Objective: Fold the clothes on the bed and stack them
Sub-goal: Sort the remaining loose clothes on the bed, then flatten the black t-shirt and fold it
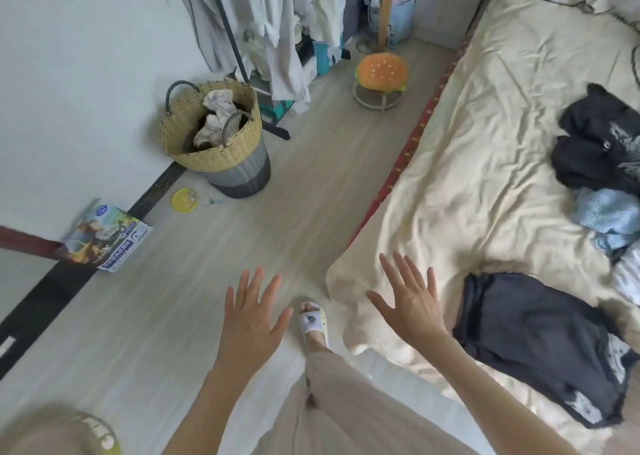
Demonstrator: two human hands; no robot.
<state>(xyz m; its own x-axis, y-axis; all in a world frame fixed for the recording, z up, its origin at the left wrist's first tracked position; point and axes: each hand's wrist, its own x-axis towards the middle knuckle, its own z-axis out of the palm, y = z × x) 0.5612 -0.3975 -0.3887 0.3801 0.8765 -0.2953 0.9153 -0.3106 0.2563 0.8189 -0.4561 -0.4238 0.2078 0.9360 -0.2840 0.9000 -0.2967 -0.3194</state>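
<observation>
Both hands are out in front with palms down and fingers spread, holding nothing: the left hand [250, 319] hangs over the bare floor [207, 281], the right hand [410, 302] over the near corner of the bed [467, 163], so each grip is wide apart and touching no cloth. Just to the right of the right hand, a dark grey garment [540, 340] lies flat on the cream sheet, its lower edge showing a pale print. Further beyond and to the right of that hand sits a crumpled black garment [602, 143], with a light blue piece [609, 215] bunched against its near side (the two touch, though I cannot tell how they overlap). Between the hands, lower down, a foot in a white slipper [313, 323] stands on the floor. Well beyond the left hand, a woven basket [218, 139] stands against the wall, and a burger-shaped cushion [381, 72] rests on a small stool by the bedside.
</observation>
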